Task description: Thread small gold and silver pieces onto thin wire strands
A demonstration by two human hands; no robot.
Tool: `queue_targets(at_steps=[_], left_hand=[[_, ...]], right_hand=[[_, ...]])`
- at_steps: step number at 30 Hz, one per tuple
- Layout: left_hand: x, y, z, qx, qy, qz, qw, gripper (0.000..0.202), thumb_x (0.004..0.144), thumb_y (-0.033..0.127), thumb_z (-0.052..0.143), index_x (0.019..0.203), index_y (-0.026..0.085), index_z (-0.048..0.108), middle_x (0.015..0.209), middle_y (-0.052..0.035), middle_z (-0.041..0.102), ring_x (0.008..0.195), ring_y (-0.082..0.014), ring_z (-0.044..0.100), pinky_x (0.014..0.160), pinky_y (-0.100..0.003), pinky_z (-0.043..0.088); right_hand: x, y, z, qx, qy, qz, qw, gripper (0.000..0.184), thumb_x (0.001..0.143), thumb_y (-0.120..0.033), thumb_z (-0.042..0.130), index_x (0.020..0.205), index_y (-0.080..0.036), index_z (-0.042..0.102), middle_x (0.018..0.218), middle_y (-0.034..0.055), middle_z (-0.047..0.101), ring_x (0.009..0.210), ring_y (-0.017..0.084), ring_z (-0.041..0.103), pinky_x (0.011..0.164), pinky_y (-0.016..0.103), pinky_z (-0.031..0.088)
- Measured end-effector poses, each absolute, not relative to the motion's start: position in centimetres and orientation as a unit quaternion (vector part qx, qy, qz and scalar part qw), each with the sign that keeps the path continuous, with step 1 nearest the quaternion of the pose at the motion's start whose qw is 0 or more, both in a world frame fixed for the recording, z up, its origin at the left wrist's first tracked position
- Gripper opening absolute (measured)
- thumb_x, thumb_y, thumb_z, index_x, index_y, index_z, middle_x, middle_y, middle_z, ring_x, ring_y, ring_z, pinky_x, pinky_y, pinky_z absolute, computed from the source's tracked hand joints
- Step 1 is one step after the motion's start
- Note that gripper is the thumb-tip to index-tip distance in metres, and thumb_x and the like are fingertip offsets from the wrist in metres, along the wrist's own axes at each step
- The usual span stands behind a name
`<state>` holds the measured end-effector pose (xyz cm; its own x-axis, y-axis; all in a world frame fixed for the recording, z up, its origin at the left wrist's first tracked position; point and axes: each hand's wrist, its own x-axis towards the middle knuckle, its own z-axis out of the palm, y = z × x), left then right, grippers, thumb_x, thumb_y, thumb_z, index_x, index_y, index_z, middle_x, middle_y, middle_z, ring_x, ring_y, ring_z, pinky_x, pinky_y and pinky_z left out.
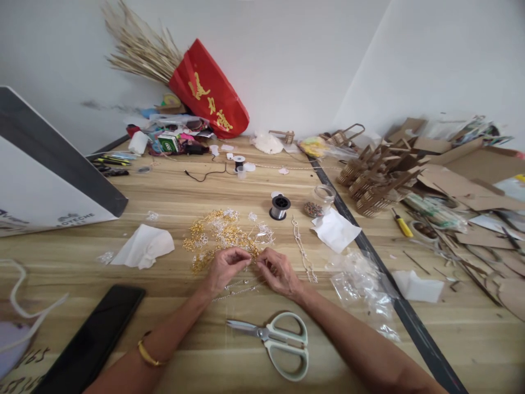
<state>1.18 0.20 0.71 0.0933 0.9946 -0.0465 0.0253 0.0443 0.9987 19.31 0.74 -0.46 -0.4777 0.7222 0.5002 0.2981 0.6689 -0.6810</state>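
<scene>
My left hand (224, 268) and my right hand (279, 272) meet at the near edge of a heap of small gold and silver beads and findings (221, 235) on the wooden table (172, 191). Both hands are closed in a pinch on tiny pieces too small to name, fingertips nearly touching. A thin silver beaded strand (238, 290) lies under my wrists. A second beaded chain (303, 251) lies to the right of my right hand. Light green scissors (279, 342) rest shut between my forearms. A gold bangle (146, 355) circles my left wrist.
A spool of clear thread (279, 207) and a glass jar of beads (322, 200) stand beyond the heap. White tissue (143, 246), a black phone (92, 342), plastic bags (361, 284), a red bag (209, 90) and cardboard scraps (451, 180) surround the work area.
</scene>
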Motion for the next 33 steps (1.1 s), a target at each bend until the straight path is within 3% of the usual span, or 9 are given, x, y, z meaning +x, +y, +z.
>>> queue_targets(at_steps=[33], left_hand=[[1.19,-0.01,0.55,0.568,0.465,0.474,0.486,0.006,0.066,0.019,0.069,0.07,0.014,0.069,0.071,-0.0044,0.07,0.068,-0.0151,0.063,0.066,-0.025,0.052]], right_hand=[[19.28,0.75,-0.66,-0.315,-0.821,0.262,0.398,0.01,0.09,-0.02,0.046,0.083,-0.018,0.053,0.071,0.0015,0.053,0.058,0.011,0.047,0.053,0.022,0.038]])
